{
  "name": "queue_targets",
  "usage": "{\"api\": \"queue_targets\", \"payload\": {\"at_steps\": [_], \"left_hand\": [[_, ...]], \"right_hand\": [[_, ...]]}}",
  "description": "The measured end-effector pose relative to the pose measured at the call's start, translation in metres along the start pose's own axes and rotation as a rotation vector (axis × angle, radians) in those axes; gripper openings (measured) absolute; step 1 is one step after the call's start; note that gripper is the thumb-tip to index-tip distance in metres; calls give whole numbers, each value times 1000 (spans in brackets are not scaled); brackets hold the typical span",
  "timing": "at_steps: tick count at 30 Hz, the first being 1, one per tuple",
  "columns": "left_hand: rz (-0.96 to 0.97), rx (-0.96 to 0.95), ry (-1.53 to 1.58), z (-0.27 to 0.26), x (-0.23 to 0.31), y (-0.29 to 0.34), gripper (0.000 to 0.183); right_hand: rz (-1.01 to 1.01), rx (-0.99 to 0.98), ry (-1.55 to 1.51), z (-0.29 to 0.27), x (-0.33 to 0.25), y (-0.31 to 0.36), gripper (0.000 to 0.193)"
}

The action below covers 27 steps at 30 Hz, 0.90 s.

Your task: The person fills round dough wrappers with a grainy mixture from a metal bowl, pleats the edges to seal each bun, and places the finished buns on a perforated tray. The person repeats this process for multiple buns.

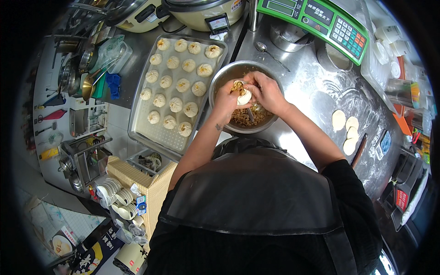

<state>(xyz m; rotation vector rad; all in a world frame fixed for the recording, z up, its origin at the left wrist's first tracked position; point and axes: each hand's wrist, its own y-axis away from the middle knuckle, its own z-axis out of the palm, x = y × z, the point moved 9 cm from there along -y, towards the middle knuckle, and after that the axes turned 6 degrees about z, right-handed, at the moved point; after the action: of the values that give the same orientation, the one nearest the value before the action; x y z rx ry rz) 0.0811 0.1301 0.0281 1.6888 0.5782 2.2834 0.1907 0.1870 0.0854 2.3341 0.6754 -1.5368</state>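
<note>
Over a steel bowl (214, 79) of minced brown filling (240, 118), my two hands hold a partly gathered bun (244, 97) with filling showing at its top. My left hand (226, 99) cups it, fingers closed round the dough. With its fingers and thumb, my right hand (270, 94) pinches the dough's edge from the other side. Part of the bun is hidden by my fingers. A spoon handle (250, 114) stands in the filling below. To the left lies a perforated metal tray (153, 131) with rows of pleated buns (183, 85).
Several flat dough rounds (338, 120) lie on the floured steel table (311, 98) at right, near a wooden rolling pin (360, 150). A green scale (316, 24), a loose spoon (271, 54) and a metal pot (288, 39) stand or lie beyond the bowl. Cookers (197, 13) stand far left.
</note>
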Motion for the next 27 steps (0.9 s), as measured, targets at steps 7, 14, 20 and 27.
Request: {"api": "queue_targets", "payload": {"at_steps": [7,14,20,27], "left_hand": [[31,9,188,-11,8,2,34],[170,1,62,-8,8,3,32],[176,20,-42,-9,9,0,31],[82,-99,-206,-7,14,-7,36]], "right_hand": [[-53,16,96,-3,-3,-5,13],[129,-46,-66,1,9,1,13],[-258,16,188,-5,-30,0,17],[162,-165,-120,3,-2,-6,13]]}}
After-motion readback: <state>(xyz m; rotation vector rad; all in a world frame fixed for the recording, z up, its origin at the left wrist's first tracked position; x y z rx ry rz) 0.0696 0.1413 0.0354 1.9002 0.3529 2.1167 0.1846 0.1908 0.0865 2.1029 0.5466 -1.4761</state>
